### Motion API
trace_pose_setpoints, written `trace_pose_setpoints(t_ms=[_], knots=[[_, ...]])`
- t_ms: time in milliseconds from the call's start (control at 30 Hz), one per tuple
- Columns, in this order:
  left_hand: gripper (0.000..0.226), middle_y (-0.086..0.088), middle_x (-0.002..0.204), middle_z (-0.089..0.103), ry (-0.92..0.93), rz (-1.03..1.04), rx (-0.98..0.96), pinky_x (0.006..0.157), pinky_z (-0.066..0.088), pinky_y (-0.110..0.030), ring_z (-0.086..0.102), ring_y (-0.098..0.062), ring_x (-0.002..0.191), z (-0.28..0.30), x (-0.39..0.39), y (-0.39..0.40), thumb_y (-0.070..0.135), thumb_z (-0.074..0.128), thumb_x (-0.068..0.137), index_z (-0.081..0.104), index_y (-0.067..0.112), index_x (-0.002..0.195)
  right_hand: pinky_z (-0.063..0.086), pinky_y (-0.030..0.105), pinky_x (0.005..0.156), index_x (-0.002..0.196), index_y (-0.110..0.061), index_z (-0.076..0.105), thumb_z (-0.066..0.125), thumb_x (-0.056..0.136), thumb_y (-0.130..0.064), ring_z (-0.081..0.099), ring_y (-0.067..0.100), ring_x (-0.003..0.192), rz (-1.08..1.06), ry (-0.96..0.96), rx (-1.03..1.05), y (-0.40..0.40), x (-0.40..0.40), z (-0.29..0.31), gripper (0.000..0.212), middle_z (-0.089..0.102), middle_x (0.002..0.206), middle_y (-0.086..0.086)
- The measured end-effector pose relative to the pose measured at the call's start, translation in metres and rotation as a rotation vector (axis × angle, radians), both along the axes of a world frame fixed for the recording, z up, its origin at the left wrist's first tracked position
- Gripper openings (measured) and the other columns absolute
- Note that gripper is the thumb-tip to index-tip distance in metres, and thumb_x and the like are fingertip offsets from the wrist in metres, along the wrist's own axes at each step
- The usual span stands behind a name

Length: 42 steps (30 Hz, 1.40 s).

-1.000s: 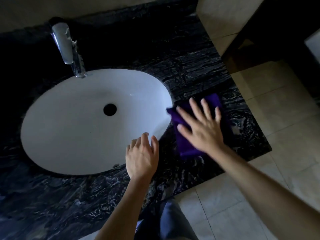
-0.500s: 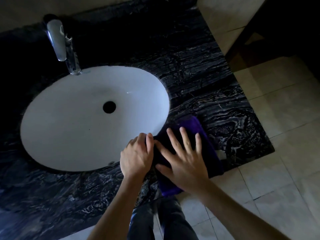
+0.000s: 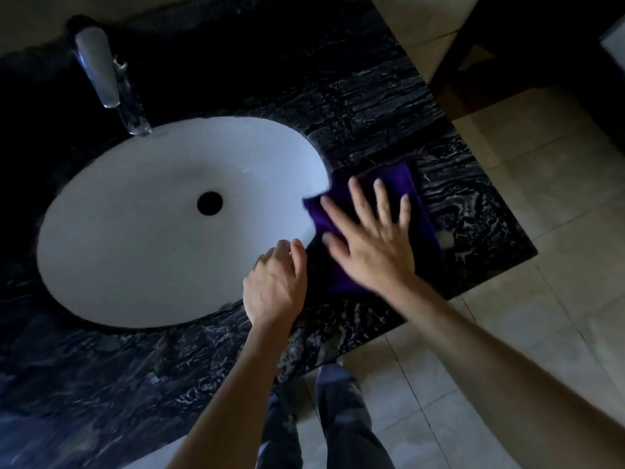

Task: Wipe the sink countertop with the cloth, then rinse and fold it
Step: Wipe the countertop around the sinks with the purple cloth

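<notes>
Purple and soft, the cloth (image 3: 411,184) lies flat on the black tabletop (image 3: 372,106), on the strip between the right side of the sink (image 3: 135,231) and the right edge of the tabletop, not far from the front edge. One corner of it reaches over the rim of the basin. I judge it as light and limp, probably a microfibre kind, so it will bunch and slide under pressure and will not keep any shape. For wiping I would press on its middle with a flat palm. For the rinse I would gather it by one edge or pinch up a corner, because it gives no stiff part to take.

My right hand (image 3: 372,245) rests on top of the cloth with the fingers (image 3: 380,201) spread wide and straight; it presses and does not grasp. My left hand (image 3: 275,282) is at the front right rim of the sink, fingers curled loosely, and I see nothing inside them; it is just beside the cloth, and I cannot tell if it touches it.

The tabletop is dark stone with pale wavy veins and looks polished, maybe slippery when wet. The sink is a white smooth oval with a round dark drain (image 3: 210,203). Behind its rear left rim stands a shiny metal faucet (image 3: 108,86). Beige tiles (image 3: 541,214) cover the floor at the right.
</notes>
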<state>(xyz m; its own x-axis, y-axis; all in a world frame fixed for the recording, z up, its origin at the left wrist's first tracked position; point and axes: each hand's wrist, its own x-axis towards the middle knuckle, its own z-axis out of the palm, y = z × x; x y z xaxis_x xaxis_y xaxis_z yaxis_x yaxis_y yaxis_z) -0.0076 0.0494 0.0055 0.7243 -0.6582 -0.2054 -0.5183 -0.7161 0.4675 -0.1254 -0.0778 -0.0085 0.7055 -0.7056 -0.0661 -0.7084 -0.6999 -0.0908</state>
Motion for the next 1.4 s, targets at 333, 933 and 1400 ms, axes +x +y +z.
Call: trace_pose_setpoints(t_ms=[333, 933, 1400], knots=[[0.037, -0.004, 0.088, 0.076, -0.291, -0.255, 0.139, 0.085, 0.045, -0.042, 0.070, -0.031, 0.088, -0.012, 0.023, 0.091, 0.039, 0.041, 0.101, 0.070, 0.017, 0.097, 0.017, 0.067, 0.118, 0.154, -0.055, 0.025, 0.032, 0.096, -0.072, 0.020, 0.035, 0.155, 0.149, 0.036, 0.060, 0.044, -0.039, 0.004, 0.061, 0.020, 0.170, -0.001], [0.030, -0.005, 0.070, 0.065, -0.260, -0.184, 0.054, 0.062, 0.045, -0.039, 0.059, -0.031, 0.065, -0.012, 0.023, 0.092, 0.029, 0.040, 0.094, 0.060, 0.015, 0.078, 0.015, 0.067, 0.118, 0.153, -0.051, 0.033, 0.038, 0.098, -0.067, 0.019, 0.036, 0.155, 0.280, -0.006, 0.020, 0.100, -0.024, 0.000, 0.058, 0.021, 0.169, 0.000], [0.033, -0.006, 0.074, 0.069, -0.236, -0.198, 0.050, 0.067, 0.046, -0.039, 0.063, -0.031, 0.073, -0.011, 0.027, 0.092, 0.028, 0.040, 0.097, 0.062, 0.015, 0.077, 0.010, 0.070, 0.119, 0.156, -0.044, 0.030, 0.037, 0.097, -0.062, 0.015, 0.041, 0.155, 0.016, 0.000, -0.001, 0.082, 0.004, 0.002, 0.062, 0.017, 0.170, 0.004]])
